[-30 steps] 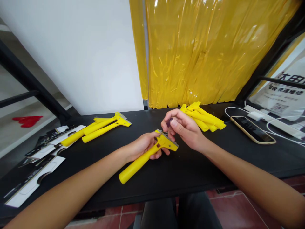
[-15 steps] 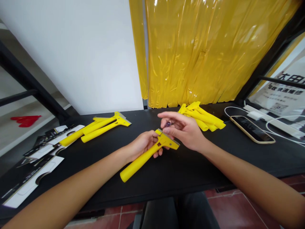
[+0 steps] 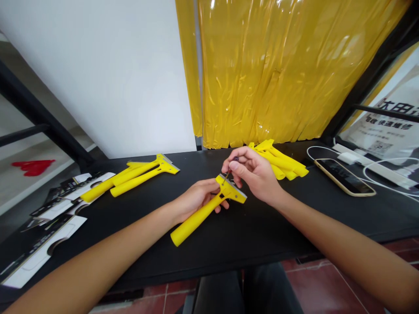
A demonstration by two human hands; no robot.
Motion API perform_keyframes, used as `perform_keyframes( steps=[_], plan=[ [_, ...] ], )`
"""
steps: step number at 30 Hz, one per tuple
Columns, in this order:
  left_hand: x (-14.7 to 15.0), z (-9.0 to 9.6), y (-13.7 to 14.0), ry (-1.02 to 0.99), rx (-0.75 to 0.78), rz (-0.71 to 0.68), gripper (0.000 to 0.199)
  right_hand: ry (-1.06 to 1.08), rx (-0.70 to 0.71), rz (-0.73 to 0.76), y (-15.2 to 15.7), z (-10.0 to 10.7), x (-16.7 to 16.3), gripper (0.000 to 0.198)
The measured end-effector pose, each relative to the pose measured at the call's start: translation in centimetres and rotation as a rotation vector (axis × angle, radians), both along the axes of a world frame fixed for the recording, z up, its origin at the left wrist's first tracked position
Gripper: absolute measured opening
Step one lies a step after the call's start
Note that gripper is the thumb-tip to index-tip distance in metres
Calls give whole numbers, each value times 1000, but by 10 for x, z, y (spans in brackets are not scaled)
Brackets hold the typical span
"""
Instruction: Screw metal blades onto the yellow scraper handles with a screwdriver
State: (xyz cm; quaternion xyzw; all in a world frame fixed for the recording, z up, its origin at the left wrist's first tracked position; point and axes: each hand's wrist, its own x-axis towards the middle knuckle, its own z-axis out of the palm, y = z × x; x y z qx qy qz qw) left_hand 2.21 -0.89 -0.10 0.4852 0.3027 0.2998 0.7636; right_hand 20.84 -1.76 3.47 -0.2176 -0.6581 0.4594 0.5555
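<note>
My left hand (image 3: 198, 198) is closed around the neck of a yellow scraper (image 3: 199, 220), whose handle slants down to the left and whose metal-edged head points up to the right. Between the thumb and fingers of my right hand (image 3: 257, 174) is a small screwdriver (image 3: 231, 168) with a dark handle. Its thin shaft stands nearly upright, the tip at a screw on the upper left of the scraper head. Some fingers of my left hand are hidden under the scraper.
Several yellow scrapers (image 3: 137, 176) lie at left beside printed cards (image 3: 49, 248). More yellow scraper bodies (image 3: 284, 161) are piled behind my right hand. A phone (image 3: 345, 176), white cables and a power strip (image 3: 376, 168) occupy the right side of the black table (image 3: 278, 235).
My right hand has turned the screwdriver more upright, its tip now at the scraper's screw. The scraper has shifted slightly, its handle end a little up and to the right.
</note>
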Motion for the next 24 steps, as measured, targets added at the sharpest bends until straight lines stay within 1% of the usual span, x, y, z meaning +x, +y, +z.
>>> perform_keyframes(
  steps=[2,5,8,10,12,14,18,21,24],
  plan=[
    [0,0,0,4,8,9,23,-21,30,-13,0,1,1,18],
    [0,1,-1,16,16,17,22,-49,57,10,0,1,3,24],
    [1,2,-2,22,21,22,19,-21,36,24,1,-1,2,29],
    [1,3,-2,30,20,29,19,26,12,2,2,-3,2,30],
    [1,2,-2,38,22,32,20,39,5,-27,3,-3,2,24],
    [1,1,-2,33,30,31,19,7,32,-50,3,-2,2,18],
    [0,0,-1,9,41,25,17,-99,114,-81,-2,4,5,19],
    [-1,-1,-1,8,36,20,18,-114,85,-39,-3,6,6,24],
    [0,0,-1,15,39,19,19,-33,43,24,-1,6,7,21]
  ],
)
